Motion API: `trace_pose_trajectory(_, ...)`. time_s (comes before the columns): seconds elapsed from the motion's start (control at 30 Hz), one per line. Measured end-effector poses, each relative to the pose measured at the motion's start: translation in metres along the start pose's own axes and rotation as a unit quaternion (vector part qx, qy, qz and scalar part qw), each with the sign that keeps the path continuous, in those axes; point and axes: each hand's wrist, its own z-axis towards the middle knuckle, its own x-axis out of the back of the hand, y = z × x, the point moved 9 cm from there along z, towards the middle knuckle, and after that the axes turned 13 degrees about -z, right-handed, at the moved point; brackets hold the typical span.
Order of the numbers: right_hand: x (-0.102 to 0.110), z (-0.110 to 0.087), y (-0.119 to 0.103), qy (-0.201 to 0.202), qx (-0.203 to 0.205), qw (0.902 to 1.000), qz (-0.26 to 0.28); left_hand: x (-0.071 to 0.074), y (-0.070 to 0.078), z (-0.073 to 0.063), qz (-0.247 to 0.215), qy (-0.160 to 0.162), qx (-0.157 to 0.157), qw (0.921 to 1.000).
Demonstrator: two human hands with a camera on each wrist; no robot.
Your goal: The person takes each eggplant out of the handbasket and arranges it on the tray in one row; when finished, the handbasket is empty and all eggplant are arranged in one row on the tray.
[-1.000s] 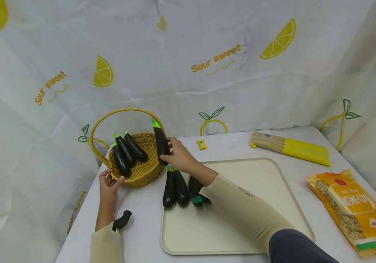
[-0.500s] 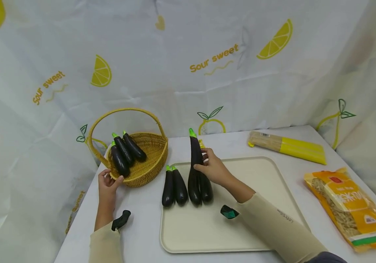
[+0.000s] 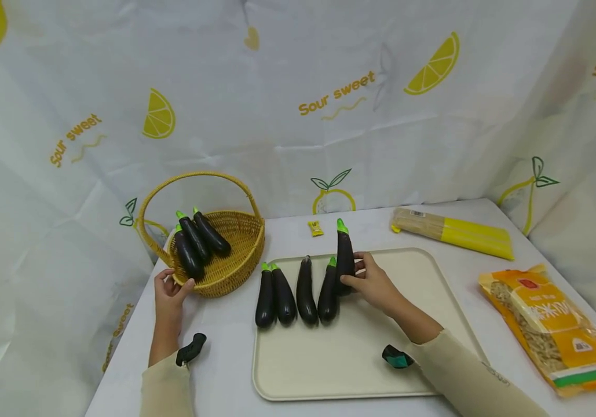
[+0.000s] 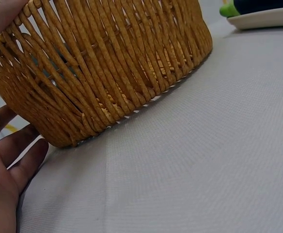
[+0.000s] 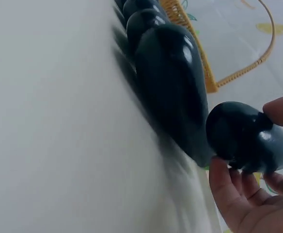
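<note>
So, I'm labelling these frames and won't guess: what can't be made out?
- Head view: any print on the small yellow wrapped packet; too small.
- Left wrist view: contents of the brown wicker basket; screened by its near wall.
- Right wrist view: stem end of the held glossy blackish-purple eggplant; cut off by the right edge.

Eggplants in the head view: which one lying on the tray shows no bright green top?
The third eggplant, counting from the basket side of the row: its top looks dark and greyish, while the other three tops are bright green.
</note>
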Motion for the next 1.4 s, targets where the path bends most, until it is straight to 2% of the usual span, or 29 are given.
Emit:
trace_pose_trajectory(0.1,0.006,-0.005,0.014,-0.002,-0.034,0.9986,-0.042,-0.001,0.001,-0.001,-0.001,-0.004,-0.003,1.0000)
trace_pose_trajectory(0.2,0.005,-0.010,0.027,-0.023,-0.067,0.9934,-0.090,-0.001,0.001,-0.001,0.001,-0.006,-0.001,1.0000)
trace_pose_trajectory(0.3,-0.001,-0.013,0.031,-0.049,-0.074,0.9883,-0.124,0.001,0.000,0.000,0.001,-0.003,0.004,1.0000)
trace_pose_trajectory(0.57,-0.016,-0.002,0.014,-0.051,-0.034,0.9814,-0.182,0.002,0.000,0.001,0.000,0.003,0.005,1.0000)
trace_pose_trajectory(0.77,-0.016,-0.006,0.017,-0.047,-0.044,0.9743,-0.216,-0.001,-0.001,-0.002,0.009,0.002,0.008,0.9999)
trace_pose_trajectory(1.13,-0.008,-0.014,0.012,-0.054,-0.024,0.9730,-0.223,-0.001,0.001,0.000,0.001,-0.002,-0.008,1.0000)
trace_pose_trajectory(1.27,0.000,-0.003,-0.001,-0.047,-0.002,0.9697,-0.240,-0.001,0.002,-0.002,0.005,-0.001,-0.005,1.0000)
trace_pose_trajectory(1.4,-0.002,0.017,-0.034,-0.029,0.041,0.9630,-0.265,-0.001,0.002,-0.001,0.002,-0.004,-0.005,1.0000)
